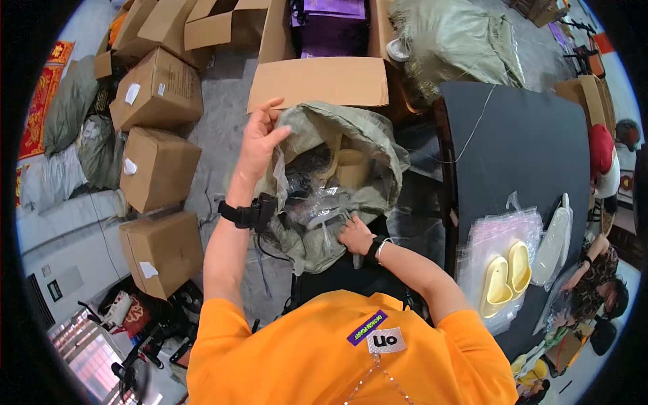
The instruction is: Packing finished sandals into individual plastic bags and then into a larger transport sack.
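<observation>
A grey-green woven sack (317,250) stands wide-mouthed in front of me. Inside it lie crumpled clear plastic and a tan cup-shaped item (352,169) whose kind I cannot make out. My left hand (260,138) is raised at the sack's far left rim, thumb and fingers apart, the thumb close against the cloth. Lower down, my right hand (356,235) has its fingers closed on the near rim of the sack. Deeper contents are hidden by the plastic and folds.
Beyond the sack is an open carton (317,84) with purple packages (334,34). Several cardboard boxes (160,169) line the left. At right, a dark table (520,148) holds yellow slippers (498,287) on clear bags (503,233). Another person (597,270) is at its far side.
</observation>
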`<state>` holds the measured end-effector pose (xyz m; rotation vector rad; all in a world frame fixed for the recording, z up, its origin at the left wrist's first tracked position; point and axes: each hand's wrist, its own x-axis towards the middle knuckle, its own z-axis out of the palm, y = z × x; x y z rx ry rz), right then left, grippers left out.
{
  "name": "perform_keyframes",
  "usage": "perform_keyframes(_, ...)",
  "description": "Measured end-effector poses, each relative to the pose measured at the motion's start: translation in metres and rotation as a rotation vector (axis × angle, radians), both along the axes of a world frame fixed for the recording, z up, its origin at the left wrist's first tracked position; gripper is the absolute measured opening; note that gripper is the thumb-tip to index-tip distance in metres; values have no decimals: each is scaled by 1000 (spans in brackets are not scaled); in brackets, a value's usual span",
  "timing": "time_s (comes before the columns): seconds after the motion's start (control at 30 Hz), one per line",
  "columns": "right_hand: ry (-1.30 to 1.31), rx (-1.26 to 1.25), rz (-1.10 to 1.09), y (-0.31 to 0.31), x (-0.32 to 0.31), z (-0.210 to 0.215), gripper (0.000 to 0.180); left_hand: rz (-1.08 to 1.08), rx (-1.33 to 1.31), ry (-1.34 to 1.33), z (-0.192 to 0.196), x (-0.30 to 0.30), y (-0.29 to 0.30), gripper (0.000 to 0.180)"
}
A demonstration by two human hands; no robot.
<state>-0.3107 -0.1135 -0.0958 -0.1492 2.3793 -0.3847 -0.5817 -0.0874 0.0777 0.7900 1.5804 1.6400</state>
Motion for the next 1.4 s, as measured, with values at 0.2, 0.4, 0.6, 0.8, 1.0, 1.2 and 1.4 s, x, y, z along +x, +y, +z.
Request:
perform_keyframes(0.2,514,-464,-936,33,10,53,30,-237,-322,401,-74,8,-73,44)
perform_keyframes(0.4,541,-490,-782,56,-5,74,78,-658,-483,391,-103,100,-104,43)
perform_keyframes(0.6,410,-411,-751,76,-28,46,29,-390,-310,288,-91,86,-92,36)
perform_keyframes(0.8,517,-569,-1147,81,-26,51,15,625,-849,574,-110,-56,-164,73)
perform_keyframes(1.0,414,-1034,-1740,68,-23,51,15,484,-691,-506,-218,-57,-195,69)
perform_keyframes(1.2,102,-1273,-1843,70,-26,58,25,482,-699,-881,-217,0,-147,40)
perform_keyframes(1.4,104,-1240,-1240,13,-75,114,31,447,-273,-535,-97,-9,-182,37)
